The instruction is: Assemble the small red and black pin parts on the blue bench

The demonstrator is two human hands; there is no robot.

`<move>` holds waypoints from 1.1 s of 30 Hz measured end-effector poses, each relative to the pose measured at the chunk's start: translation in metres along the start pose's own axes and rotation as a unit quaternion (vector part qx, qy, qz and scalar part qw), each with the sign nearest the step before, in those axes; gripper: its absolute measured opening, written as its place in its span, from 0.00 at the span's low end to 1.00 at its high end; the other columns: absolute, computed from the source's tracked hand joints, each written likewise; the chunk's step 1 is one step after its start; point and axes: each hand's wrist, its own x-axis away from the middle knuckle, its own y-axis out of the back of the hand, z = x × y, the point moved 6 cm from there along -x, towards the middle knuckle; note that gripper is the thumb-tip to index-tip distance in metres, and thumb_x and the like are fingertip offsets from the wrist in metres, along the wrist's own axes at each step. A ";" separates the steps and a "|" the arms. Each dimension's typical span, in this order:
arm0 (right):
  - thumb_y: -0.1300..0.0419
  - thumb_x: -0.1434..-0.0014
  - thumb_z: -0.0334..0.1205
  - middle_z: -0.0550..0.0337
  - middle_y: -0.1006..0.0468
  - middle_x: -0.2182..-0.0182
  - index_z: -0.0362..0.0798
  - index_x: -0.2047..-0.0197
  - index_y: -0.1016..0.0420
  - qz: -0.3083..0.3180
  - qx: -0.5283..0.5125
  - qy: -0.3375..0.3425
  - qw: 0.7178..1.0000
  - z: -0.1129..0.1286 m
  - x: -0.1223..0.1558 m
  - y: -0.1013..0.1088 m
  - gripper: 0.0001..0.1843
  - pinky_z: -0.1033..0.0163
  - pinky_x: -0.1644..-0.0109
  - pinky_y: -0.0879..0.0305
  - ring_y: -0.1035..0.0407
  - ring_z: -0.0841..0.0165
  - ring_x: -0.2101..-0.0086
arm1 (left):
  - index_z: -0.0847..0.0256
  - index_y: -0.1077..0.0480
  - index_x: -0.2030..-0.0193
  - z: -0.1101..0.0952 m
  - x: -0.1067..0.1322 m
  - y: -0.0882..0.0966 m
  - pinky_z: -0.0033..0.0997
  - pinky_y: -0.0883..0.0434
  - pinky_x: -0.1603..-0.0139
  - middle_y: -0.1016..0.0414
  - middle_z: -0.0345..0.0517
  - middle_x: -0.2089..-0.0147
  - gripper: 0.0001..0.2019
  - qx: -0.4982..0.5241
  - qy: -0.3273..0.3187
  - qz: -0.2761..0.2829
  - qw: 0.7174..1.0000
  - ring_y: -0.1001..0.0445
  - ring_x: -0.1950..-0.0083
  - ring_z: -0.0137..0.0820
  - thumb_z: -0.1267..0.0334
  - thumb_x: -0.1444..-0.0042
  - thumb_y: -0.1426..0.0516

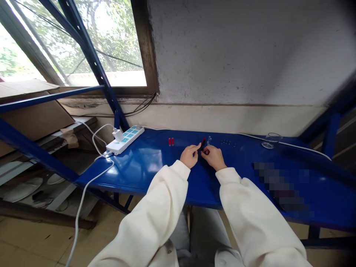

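Close together over the far middle of the blue table, my hands work around small pieces. My left hand point(190, 155) is closed, its index finger reaching toward a small black-and-red tube point(203, 143) between the hands; whether it grips anything is hidden. My right hand point(214, 157) is closed in a pinch, with something small and dark red at its fingertips, too small to name. Just behind it stand small clear tubes point(209, 140). Two small red tubes point(171, 141) stand upright to the left of my hands.
Several tiny clear pieces point(226, 142) sit right of my hands. A clear glass point(271, 141) is at the back right, near a white cable. A blurred dark object point(280, 185) lies at the right. A white power strip point(126, 139) with a plug is at the left edge.
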 end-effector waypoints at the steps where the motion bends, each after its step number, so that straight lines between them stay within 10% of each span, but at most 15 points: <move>1: 0.46 0.53 0.40 0.60 0.30 0.77 0.47 0.76 0.33 0.000 -0.001 -0.001 1.000 0.000 0.000 0.000 0.07 0.66 0.70 0.52 0.38 0.70 0.74 | 0.59 0.35 0.47 0.000 0.000 -0.001 0.33 0.33 0.51 0.28 0.45 0.57 0.22 -0.005 -0.002 0.004 1.000 0.31 0.56 0.30 0.75 0.49 0.53; 33: 0.47 0.52 0.37 0.60 0.29 0.75 0.47 0.71 0.31 0.015 0.025 0.036 0.999 0.004 0.001 -0.001 0.06 0.65 0.69 0.54 0.35 0.69 0.71 | 0.60 0.30 0.64 -0.008 -0.003 0.012 0.31 0.32 0.59 0.28 0.44 0.66 0.07 -0.007 0.031 -0.041 0.999 0.31 0.65 0.28 0.63 0.46 0.48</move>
